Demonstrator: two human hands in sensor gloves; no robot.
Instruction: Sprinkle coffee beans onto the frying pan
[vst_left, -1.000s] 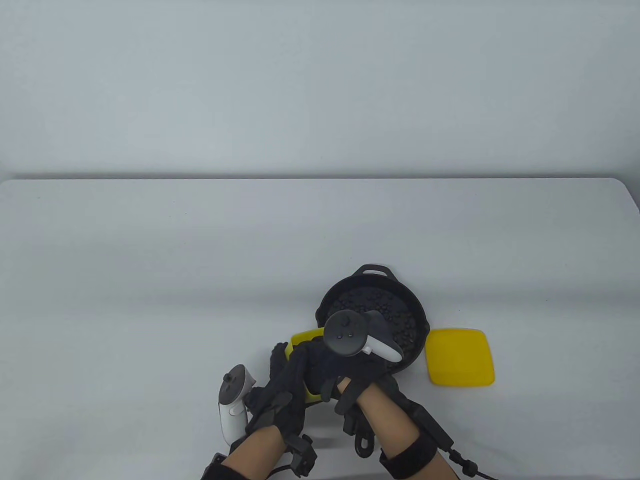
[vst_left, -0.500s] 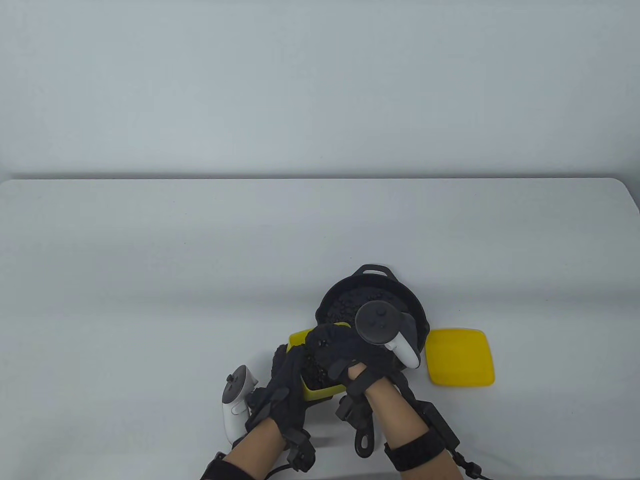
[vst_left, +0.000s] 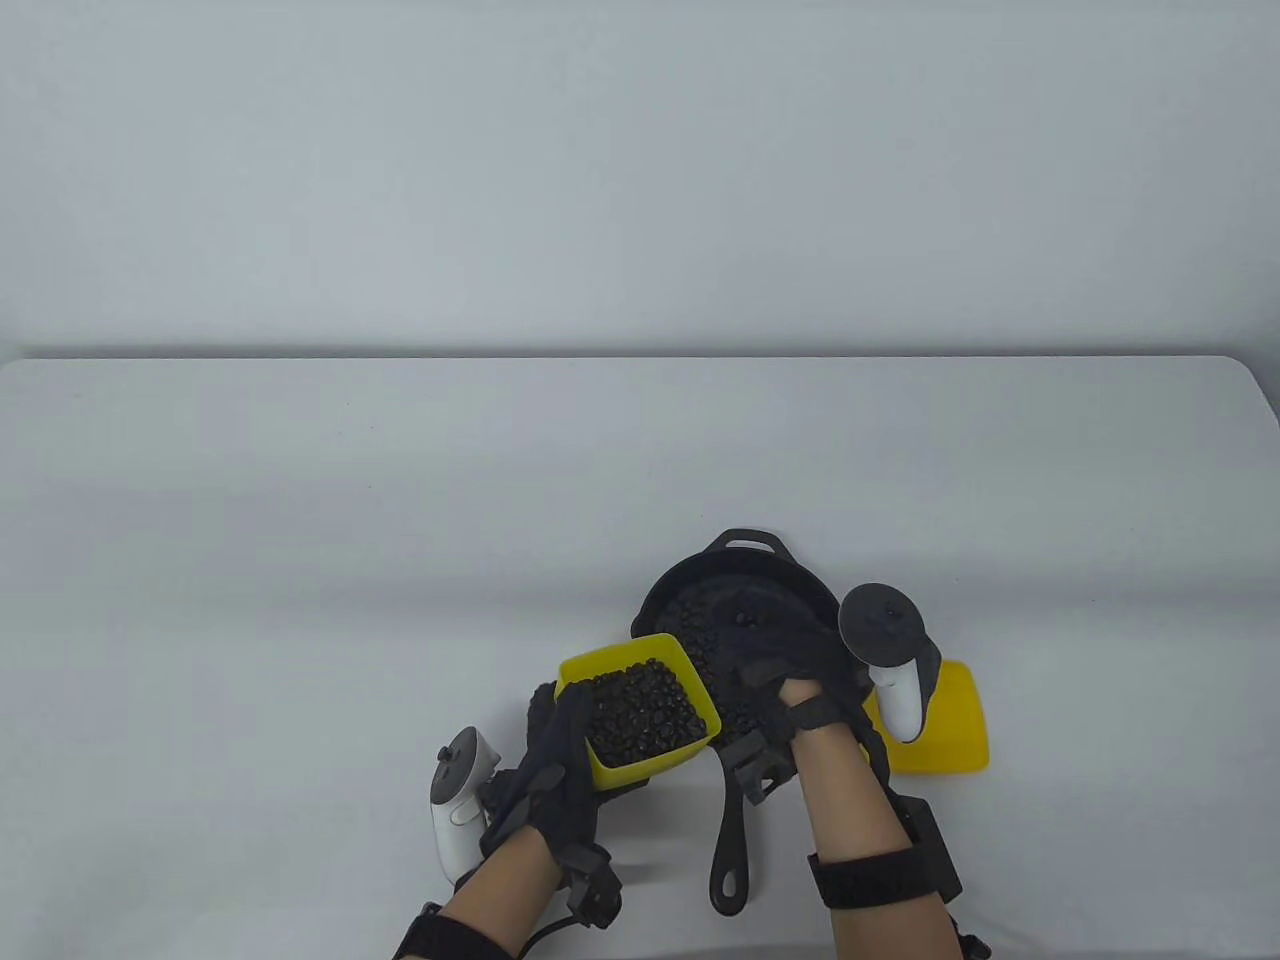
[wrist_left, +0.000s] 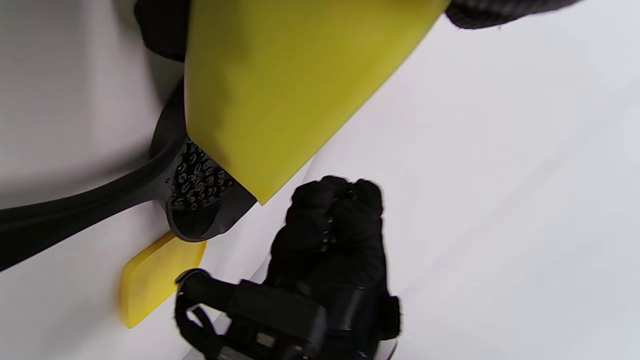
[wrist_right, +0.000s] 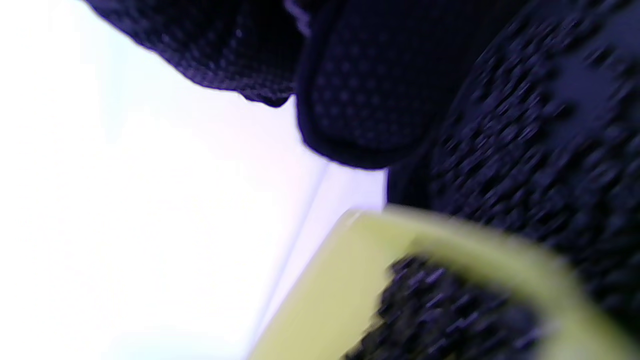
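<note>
Lower centre of the frame: left hand (vst_left: 560, 770) grips the light, rigid yellow tub (vst_left: 640, 722) of loose coffee beans (vst_left: 645, 710) by its near wall. Beyond, right hand (vst_left: 790, 660), fingers curled closed, contents hidden, hovers over the heavy cast-iron frying pan (vst_left: 745, 600) on the worktop (vst_left: 300, 550), beans already scattered inside.

Your right hand (wrist_right: 450, 100) fills the top and right of this blurred close-up, its dark mesh-gloved fingers (wrist_right: 350, 90) curled downward. Just below them you see the yellow tub (wrist_right: 320, 305), its rim arcing across the lower right, with dark coffee beans (wrist_right: 440, 315) inside. Bright white table (wrist_right: 125, 200) lies left.
</note>
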